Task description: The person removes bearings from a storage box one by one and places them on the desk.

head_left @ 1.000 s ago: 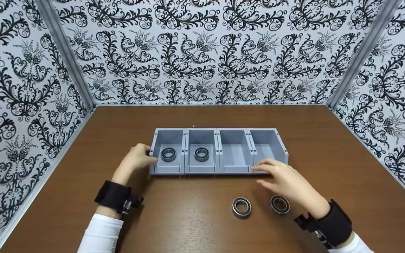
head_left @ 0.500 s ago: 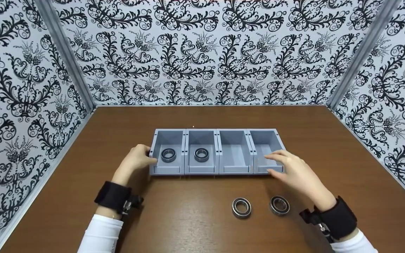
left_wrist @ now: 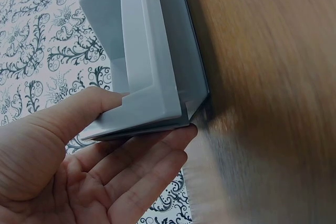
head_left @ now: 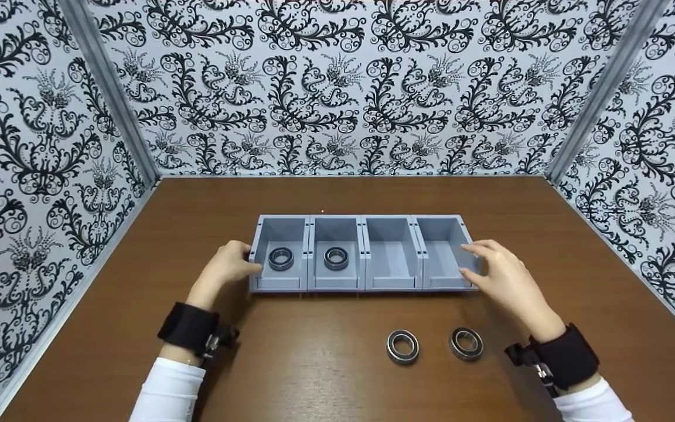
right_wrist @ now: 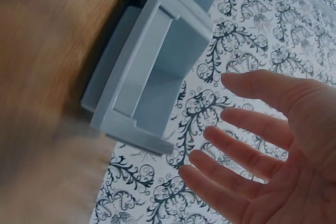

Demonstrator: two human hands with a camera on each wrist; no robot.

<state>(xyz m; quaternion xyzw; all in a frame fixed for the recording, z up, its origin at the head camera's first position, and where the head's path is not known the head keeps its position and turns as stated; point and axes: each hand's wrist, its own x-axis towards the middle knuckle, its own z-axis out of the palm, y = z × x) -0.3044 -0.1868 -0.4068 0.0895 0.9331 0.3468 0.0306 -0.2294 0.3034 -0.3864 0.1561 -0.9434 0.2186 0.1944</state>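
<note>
A row of joined grey plastic storage bins stands on the table. At its left end, my left hand (head_left: 227, 265) grips the side wall of the leftmost bin (head_left: 279, 283), thumb inside and fingers outside in the left wrist view. My right hand (head_left: 506, 281) hovers with spread fingers by the outer wall of the rightmost bin (head_left: 446, 283); the right wrist view shows a gap between them. One ball bearing (head_left: 281, 268) lies in the leftmost bin, another bearing (head_left: 336, 267) in the bin beside it. Two more bearings, one nearer the middle (head_left: 402, 358) and one further right (head_left: 466, 355), lie flat on the table.
The brown wooden table (head_left: 314, 363) is enclosed by patterned panels (head_left: 337, 88) at the back and both sides. Grey upright posts (head_left: 116, 88) stand in the back corners. The two right-hand bins hold nothing visible.
My right hand has moved right, from in front of the right-hand bins to beside the outer wall of the last one. The left hand, bins and bearings stay where they were.
</note>
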